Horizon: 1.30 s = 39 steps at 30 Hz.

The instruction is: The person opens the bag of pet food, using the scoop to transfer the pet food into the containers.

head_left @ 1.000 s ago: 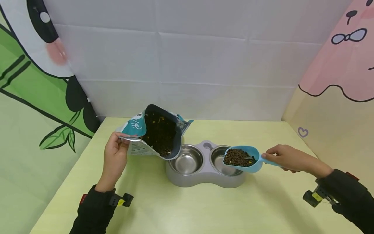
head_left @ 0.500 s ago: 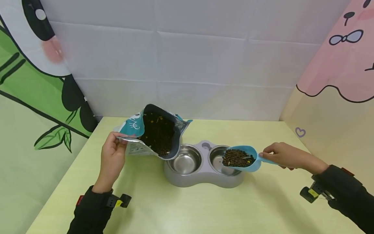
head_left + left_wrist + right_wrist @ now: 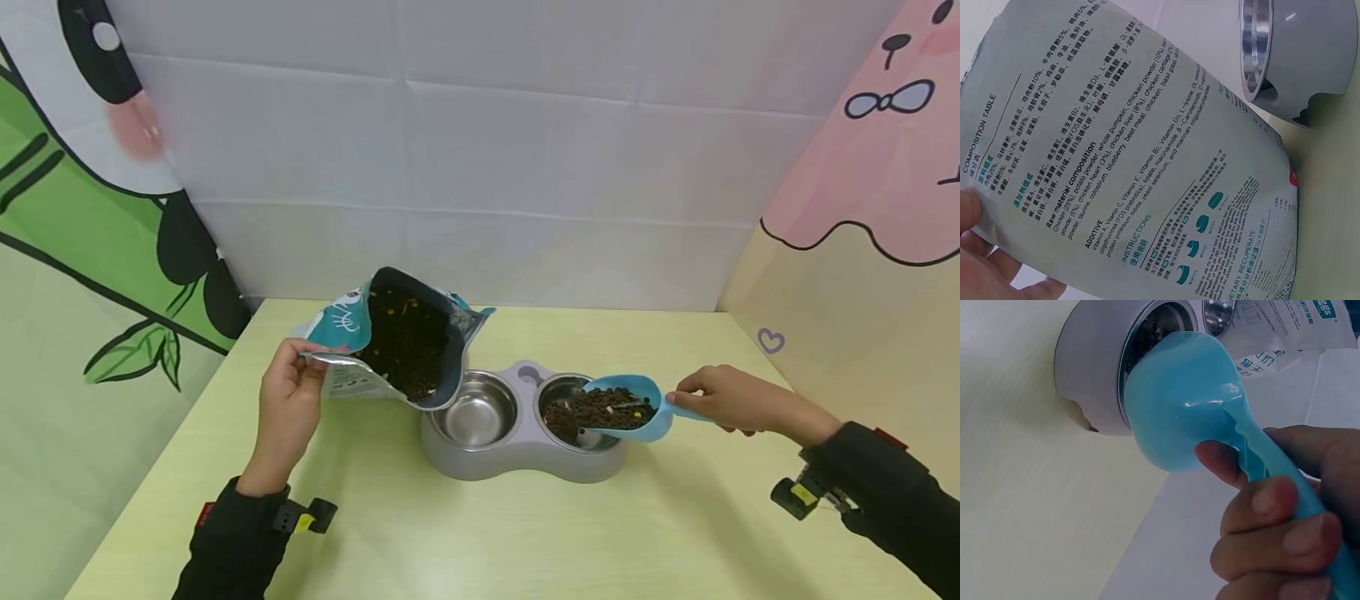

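My left hand (image 3: 292,408) pinches the rim of an opened pet food bag (image 3: 348,325), which leans with its mouth toward me and brown kibble (image 3: 408,350) inside. Printed text covers the bag's back in the left wrist view. My right hand (image 3: 738,400) grips the handle of a light blue scoop (image 3: 647,429), its fingers curled round it in the right wrist view. The scoop is tilted over the right steel bowl (image 3: 551,390) of a grey double feeder (image 3: 517,457). Kibble spills off its front lip into that bowl. The left steel bowl (image 3: 477,417) holds no kibble.
The feeder stands on a pale yellow table (image 3: 480,542) with a white cloth backdrop (image 3: 517,167) behind. Cartoon-printed sheets hang at the left and right. A small camera (image 3: 322,514) is strapped to the left wrist, another (image 3: 795,497) to the right.
Kibble that lay in the scoop now slides out into the right bowl, where a pile shows. Both hands and the bag have hardly moved.
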Available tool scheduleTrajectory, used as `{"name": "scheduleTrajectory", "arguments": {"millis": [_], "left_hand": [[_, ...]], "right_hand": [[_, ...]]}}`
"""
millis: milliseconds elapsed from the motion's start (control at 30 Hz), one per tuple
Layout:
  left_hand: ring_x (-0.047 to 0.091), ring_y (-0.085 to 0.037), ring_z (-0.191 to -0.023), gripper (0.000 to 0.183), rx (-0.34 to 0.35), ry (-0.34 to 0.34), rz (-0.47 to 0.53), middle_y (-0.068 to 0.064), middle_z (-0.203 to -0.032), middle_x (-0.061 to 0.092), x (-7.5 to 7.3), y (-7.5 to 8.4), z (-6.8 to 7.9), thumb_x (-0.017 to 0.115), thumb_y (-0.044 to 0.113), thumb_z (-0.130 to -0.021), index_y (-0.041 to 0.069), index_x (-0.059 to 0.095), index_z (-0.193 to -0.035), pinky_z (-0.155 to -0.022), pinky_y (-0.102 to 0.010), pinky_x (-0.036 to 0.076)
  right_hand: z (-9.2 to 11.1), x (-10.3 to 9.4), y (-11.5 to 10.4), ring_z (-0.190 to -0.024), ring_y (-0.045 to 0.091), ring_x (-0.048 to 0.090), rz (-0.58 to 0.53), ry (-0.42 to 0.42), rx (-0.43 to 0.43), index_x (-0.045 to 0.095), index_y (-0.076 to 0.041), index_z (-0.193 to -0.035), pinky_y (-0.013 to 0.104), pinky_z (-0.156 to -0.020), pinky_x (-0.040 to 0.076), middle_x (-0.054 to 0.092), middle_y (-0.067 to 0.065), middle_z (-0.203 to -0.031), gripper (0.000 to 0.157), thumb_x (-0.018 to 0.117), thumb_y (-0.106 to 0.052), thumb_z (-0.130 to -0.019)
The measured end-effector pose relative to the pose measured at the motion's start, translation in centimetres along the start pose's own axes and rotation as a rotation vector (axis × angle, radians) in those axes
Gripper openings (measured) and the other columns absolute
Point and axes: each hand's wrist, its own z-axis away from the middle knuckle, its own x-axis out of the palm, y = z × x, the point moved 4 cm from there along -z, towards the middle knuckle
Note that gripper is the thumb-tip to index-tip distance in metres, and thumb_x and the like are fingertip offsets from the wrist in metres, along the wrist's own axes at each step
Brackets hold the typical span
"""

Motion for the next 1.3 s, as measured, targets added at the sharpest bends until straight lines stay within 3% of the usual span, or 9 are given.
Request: {"name": "scheduleTrajectory", "arguments": {"millis": [400, 733, 1300], "left_hand": [[0.05, -0.021, -0.108, 0.013, 0.001, 0.005, -0.002, -0.011, -0.112, 0.054, 0.0, 0.0, 0.1, 0.037, -0.003, -0.092, -0.002, 0.043, -0.104, -0.089, -0.021, 0.04], [0.05, -0.018, -0.107, 0.013, -0.002, 0.013, -0.008, -0.009, -0.109, 0.056, 0.0, 0.1, 0.1, 0.037, -0.004, -0.092, -0.002, 0.043, -0.104, -0.09, -0.024, 0.04], [0.052, -0.017, -0.105, 0.012, 0.006, 0.013, 0.004, -0.009, -0.108, 0.056, 0.0, 0.0, 0.1, 0.038, -0.002, -0.093, -0.003, 0.043, -0.103, -0.089, -0.022, 0.04]], "right_hand": [[0.1, -0.5, -0.2, -0.042, 0.014, 0.037, 0.036, -0.001, -0.022, 0.059, -0.012, -0.108, 0.029, -0.037, 0.034, 0.039, -0.002, -0.055, 0.031, 0.049, -0.036, -0.092], [0.1, -1.1, -0.2, -0.043, 0.014, 0.039, 0.1, -0.003, 0.01, 0.061, -0.014, -0.1, 0.029, -0.037, 0.036, 0.042, -0.001, -0.056, 0.026, 0.05, -0.036, -0.091], [0.3, -1.6, -0.5, -0.049, 0.015, 0.045, 0.176, -0.008, 0.042, 0.059, -0.01, -0.107, 0.032, -0.041, 0.04, 0.05, 0.0, -0.07, 0.034, 0.051, -0.038, -0.09]]}}
